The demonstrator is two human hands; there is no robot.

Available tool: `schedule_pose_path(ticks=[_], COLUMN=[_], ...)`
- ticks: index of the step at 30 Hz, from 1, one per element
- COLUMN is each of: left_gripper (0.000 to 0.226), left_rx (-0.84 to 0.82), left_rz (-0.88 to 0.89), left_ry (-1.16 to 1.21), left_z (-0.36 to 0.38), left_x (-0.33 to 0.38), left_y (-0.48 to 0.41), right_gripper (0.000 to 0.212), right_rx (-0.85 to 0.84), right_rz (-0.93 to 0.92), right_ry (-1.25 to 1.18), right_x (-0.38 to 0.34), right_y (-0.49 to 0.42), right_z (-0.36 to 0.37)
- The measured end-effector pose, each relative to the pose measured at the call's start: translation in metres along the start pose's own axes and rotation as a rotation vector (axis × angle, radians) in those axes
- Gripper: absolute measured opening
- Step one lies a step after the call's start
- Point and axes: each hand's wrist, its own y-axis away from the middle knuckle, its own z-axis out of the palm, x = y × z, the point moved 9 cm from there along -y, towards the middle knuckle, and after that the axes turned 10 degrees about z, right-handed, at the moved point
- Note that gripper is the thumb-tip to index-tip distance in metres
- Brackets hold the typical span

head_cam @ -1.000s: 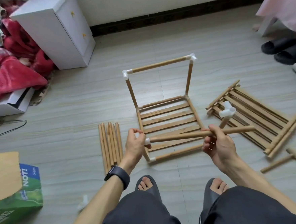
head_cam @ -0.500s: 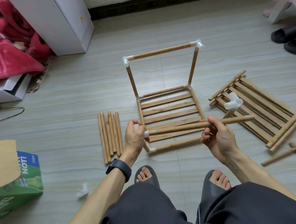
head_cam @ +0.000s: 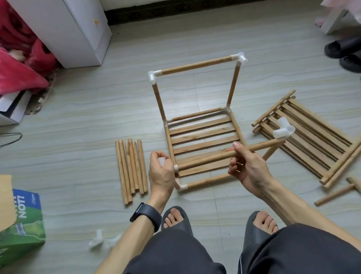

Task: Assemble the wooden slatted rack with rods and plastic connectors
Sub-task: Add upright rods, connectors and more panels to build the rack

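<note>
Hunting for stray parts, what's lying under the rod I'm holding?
The half-built rack's slatted shelf lies beneath the rod; your left hand and right hand hide parts of its front.

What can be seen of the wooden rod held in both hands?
The rod is a plain round stick of light wood, held nearly level above the half-built rack. The left hand grips a white connector on its left end; the right hand pinches it past the middle. Its right end meets a white three-way connector; whether they join is unclear.
</note>
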Motion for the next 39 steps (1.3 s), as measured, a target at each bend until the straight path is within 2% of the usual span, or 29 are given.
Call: schedule_pose_path(ticks=[3,5,7,10,12,14,16,18,21,23,25,27,29,32,39], left_gripper=[0.007,0.003,0.014,0.031,0.036,0.044,0.055,0.063,0.055,0.041,0.042,0.043,0.041,0.040,0.037], left_rx=[-0.087,-0.147,-0.191,-0.249,-0.367,-0.558,-0.753,-0.914,-1.040,-1.041,-0.991,-0.930,-0.918,-0.905,-0.859], left_rz=[0.004,0.077,0.231,0.500,0.628,0.689,0.664,0.565,0.400,0.343,0.382,0.430,0.435,0.446,0.462], left_ry=[-0.085,-0.203,-0.415,-0.688,-0.750,-0.836,-0.904,-0.888,-0.740,-0.636,-0.627,-0.664,-0.651,-0.644,-0.682], left_z=[0.002,0.002,0.001,0.018,0.049,0.091,0.134,0.172,0.209,0.217,0.212,0.200,0.191,0.185,0.183], left_x=[0.004,0.010,0.024,0.059,0.086,0.099,0.102,0.098,0.090,0.083,0.081,0.082,0.079,0.074,0.074], left_y=[-0.003,-0.007,-0.011,-0.011,-0.006,0.001,0.007,0.013,0.023,0.024,0.020,0.013,0.008,0.007,0.002], right_gripper=[0.026,0.027,0.029,0.045,0.050,0.048,0.044,0.043,0.055,0.059,0.052,0.057,0.062,0.053,0.054], right_rx=[0.017,0.025,0.018,0.043,0.100,0.232,0.412,0.559,0.579,0.489,0.402,0.362,0.357,0.333,0.315], right_rz=[0.044,0.056,0.053,0.054,0.052,0.019,-0.081,-0.214,-0.328,-0.332,-0.297,-0.274,-0.268,-0.254,-0.260], right_ry=[0.037,0.065,0.094,0.143,0.137,0.103,0.082,0.130,0.295,0.433,0.577,0.673,0.665,0.610,0.553], right_x=[0.000,-0.001,-0.004,-0.008,-0.010,-0.017,-0.035,-0.062,-0.096,-0.108,-0.112,-0.111,-0.106,-0.097,-0.096], right_y=[0.004,0.009,0.014,0.021,0.027,0.034,0.044,0.052,0.049,0.036,0.020,0.003,-0.006,-0.009,-0.010], right_z=[-0.004,-0.009,-0.018,-0.046,-0.075,-0.109,-0.140,-0.157,-0.148,-0.128,-0.108,-0.100,-0.103,-0.110,-0.108])
